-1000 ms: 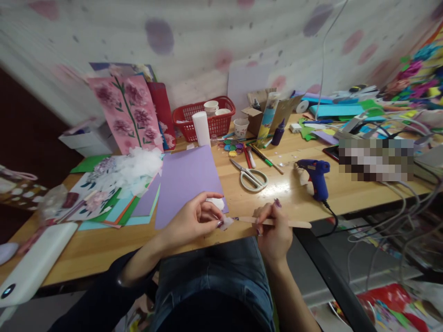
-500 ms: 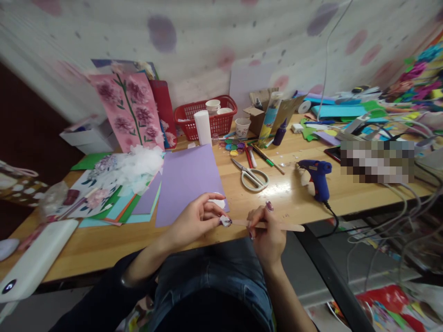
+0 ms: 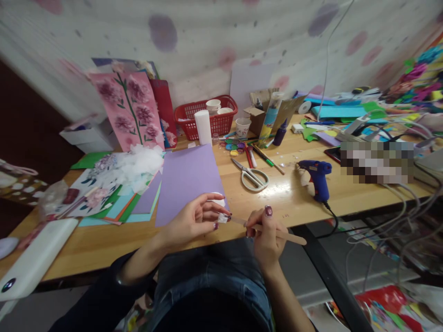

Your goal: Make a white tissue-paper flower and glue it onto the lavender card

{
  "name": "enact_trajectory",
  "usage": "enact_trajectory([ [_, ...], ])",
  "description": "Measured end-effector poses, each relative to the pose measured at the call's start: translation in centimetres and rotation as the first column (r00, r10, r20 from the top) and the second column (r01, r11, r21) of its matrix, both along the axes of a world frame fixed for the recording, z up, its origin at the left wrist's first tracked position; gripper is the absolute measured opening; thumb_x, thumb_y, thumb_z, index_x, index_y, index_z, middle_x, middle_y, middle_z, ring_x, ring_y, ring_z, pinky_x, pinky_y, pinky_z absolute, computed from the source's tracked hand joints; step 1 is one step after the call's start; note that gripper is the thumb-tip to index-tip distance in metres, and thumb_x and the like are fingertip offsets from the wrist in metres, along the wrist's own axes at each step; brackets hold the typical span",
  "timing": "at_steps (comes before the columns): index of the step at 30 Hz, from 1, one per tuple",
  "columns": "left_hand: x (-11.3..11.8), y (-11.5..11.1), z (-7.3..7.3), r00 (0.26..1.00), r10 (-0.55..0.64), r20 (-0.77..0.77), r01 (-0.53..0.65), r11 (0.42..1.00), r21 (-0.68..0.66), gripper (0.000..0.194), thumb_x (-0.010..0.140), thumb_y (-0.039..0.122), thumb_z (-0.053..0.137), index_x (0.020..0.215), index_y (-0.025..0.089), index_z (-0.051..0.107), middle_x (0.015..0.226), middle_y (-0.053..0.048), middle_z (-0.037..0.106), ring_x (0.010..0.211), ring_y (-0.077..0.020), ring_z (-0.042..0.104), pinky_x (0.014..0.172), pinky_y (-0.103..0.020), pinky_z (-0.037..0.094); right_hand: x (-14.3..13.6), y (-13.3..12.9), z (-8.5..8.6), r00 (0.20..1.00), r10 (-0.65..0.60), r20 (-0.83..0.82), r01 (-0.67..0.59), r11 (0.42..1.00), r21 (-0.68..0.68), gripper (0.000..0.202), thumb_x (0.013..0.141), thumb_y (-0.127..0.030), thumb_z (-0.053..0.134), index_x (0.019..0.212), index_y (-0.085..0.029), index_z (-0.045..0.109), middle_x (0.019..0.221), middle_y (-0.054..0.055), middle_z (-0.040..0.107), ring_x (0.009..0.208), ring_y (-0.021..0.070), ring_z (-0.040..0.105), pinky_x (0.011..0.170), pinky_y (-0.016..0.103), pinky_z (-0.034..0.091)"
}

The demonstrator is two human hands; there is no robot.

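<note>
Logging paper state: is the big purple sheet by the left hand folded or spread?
Spread. The purple sheet lies flat on the table, no fold visible; the left hand hides part of it.

In front of you, a plain purple sheet (image 3: 188, 177) lies on the yellow-brown wood-grain table (image 3: 166, 249), and the glue gun (image 3: 320, 177) is blue with a red trigger. Your scissors (image 3: 254, 179) have off-white handles, and the basket (image 3: 218, 125) is red. The wall covering (image 3: 204, 41) is whitish with purple and pink blotches, while the upright card (image 3: 129, 110) shows pink-purple flowers and a green stem on pink.
</note>
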State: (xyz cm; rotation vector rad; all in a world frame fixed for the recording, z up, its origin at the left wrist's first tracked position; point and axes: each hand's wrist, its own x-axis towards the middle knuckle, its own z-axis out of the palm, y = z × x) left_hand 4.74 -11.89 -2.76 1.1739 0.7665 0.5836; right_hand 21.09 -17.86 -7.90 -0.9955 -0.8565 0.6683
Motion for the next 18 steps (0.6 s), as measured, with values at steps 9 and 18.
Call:
enact_trajectory([
  [9, 0.6, -0.1, 0.1, 0.979, 0.138, -0.149, -0.119, 0.984, 0.134, 0.050, 0.070, 0.018, 0.074, 0.114, 0.015, 0.052, 0.087, -0.002, 0.066, 0.077, -0.0137, 0.067, 0.083, -0.032, 0.051, -0.3, 0.0, 0.6, 0.997, 0.038, -0.067, -0.039, 0.999, -0.014, 0.052, 0.095, -0.046, 0.044, 0.054, -0.018, 0.059, 0.044, 0.000, 0.051, 0.038, 0.0100, 0.047, 0.039, 0.023, 0.035],
  [18, -1.9, 0.9, -0.5, 0.901, 0.311, -0.304, -0.205, 0.919, 0.336, 0.052, 0.074, 0.025, 0.070, 0.120, 0.016, 0.049, 0.092, -0.007, 0.075, 0.090, -0.0207, 0.071, 0.088, -0.036, 0.051, 1.0, 0.9, 0.8, 0.971, -0.042, -0.235, 0.045, 0.999, 0.007, 0.048, 0.092, -0.043, 0.047, 0.052, -0.018, 0.055, 0.043, -0.004, 0.045, 0.035, 0.0078, 0.041, 0.038, 0.022, 0.031],
])
